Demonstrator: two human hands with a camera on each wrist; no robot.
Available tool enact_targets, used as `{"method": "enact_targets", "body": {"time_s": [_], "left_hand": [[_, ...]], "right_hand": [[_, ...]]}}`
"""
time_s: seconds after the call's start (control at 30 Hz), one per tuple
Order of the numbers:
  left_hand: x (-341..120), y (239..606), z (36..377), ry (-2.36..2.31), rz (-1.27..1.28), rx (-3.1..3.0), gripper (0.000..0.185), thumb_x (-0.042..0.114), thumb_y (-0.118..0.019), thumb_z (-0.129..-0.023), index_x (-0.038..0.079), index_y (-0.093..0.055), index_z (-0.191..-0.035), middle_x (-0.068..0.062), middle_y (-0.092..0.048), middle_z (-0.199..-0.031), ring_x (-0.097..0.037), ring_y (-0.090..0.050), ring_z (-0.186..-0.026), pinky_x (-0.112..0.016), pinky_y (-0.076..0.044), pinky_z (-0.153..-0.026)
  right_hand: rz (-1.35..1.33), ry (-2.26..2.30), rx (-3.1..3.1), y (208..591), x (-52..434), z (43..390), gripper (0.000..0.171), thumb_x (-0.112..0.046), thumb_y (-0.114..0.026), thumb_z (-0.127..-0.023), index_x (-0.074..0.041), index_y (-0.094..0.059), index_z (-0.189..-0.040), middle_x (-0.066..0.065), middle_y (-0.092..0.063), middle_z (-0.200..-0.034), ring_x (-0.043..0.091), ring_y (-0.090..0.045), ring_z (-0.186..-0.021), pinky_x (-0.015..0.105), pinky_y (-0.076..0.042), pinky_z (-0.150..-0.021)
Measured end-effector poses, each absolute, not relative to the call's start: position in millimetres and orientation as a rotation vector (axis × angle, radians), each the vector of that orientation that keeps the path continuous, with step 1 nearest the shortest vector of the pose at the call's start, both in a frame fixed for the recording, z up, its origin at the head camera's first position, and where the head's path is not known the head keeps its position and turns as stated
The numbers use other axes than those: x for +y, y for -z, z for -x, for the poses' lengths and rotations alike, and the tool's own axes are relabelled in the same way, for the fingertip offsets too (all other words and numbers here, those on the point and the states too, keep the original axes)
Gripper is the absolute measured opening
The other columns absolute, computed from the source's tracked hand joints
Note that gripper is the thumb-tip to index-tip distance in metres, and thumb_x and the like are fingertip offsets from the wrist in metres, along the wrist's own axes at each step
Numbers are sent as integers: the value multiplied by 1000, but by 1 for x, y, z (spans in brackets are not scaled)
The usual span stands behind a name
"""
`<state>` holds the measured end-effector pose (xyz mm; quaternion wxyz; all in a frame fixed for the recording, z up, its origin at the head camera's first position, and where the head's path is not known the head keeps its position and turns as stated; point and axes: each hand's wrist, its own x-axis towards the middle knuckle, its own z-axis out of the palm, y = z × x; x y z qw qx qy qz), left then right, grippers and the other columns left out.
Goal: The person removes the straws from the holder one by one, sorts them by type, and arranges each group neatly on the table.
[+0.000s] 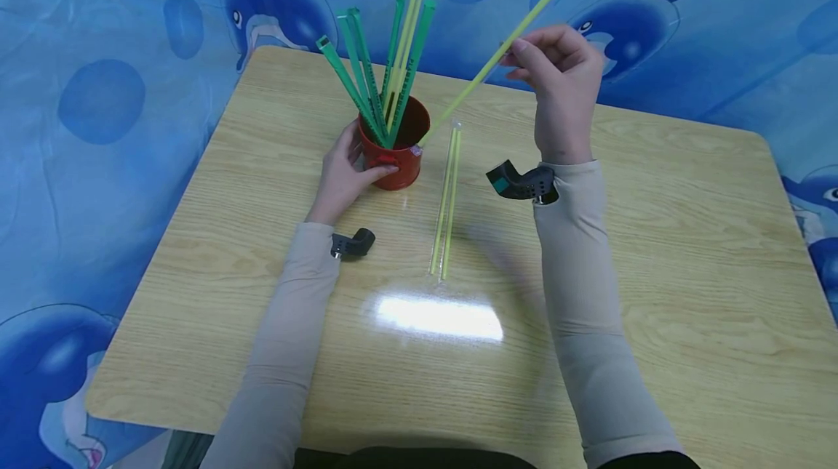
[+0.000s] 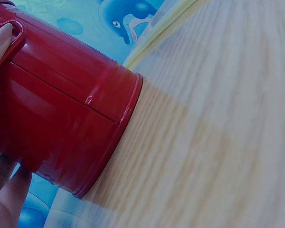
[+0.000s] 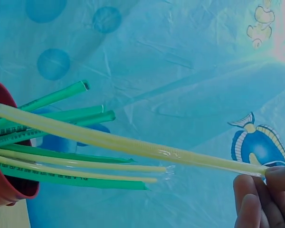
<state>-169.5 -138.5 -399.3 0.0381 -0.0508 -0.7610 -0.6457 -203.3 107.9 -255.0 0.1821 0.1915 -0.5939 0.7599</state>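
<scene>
A person seated at a pale wood-grain surface (image 1: 655,251) steadies a red cup (image 1: 401,153) with the left hand (image 1: 345,174), fingers curled around its side and the thumb lying along a raised band near the rim. The cup stands upright toward the far middle of the surface and is filled with green straws (image 1: 366,80) and a few yellow ones, all fanning upward and outward.

The right hand (image 1: 561,80), raised above the surface to the right of the cup, pinches a long yellow straw (image 1: 484,73) between thumb and fingertips. The straw runs on a slant: its lower end reaches the cup's rim, while its upper end passes the hand and leaves the top of the head view. In the right wrist view the wrapped straw stretches from the fingers (image 3: 256,204) to the cup's mouth, lying above the other straws.

Two more wrapped yellow straws (image 1: 446,200) lie side by side on the surface just right of the cup, between the two forearms. A small black camera sits on each wrist. A blue cloth printed with dolphins (image 1: 628,18) surrounds the surface.
</scene>
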Motion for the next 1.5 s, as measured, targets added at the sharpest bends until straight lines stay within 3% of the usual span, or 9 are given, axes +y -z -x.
{"method": "enact_targets", "body": {"time_s": [0.2,1.5], "left_hand": [[-139,399,169,1970,157,-2339,84,11,-80,-75,10,-33,-145,-4,-40,-145,-14,-37,-133,-22,-34,-107],[-138,398,169,1971,154,-2342,85,11,-80,-75,10,-32,-145,-4,-40,-144,-15,-36,-133,-23,-34,-107]], "right_hand": [[-385,-2316,-1687,257,118,197,3,7,-65,-83,10,-65,-81,17,-66,-78,27,-62,-70,32,-55,-65],[-302,-2419,-2221,326,154,175,5,1,-63,-87,3,-67,-84,10,-67,-79,19,-66,-70,27,-56,-63]]}}
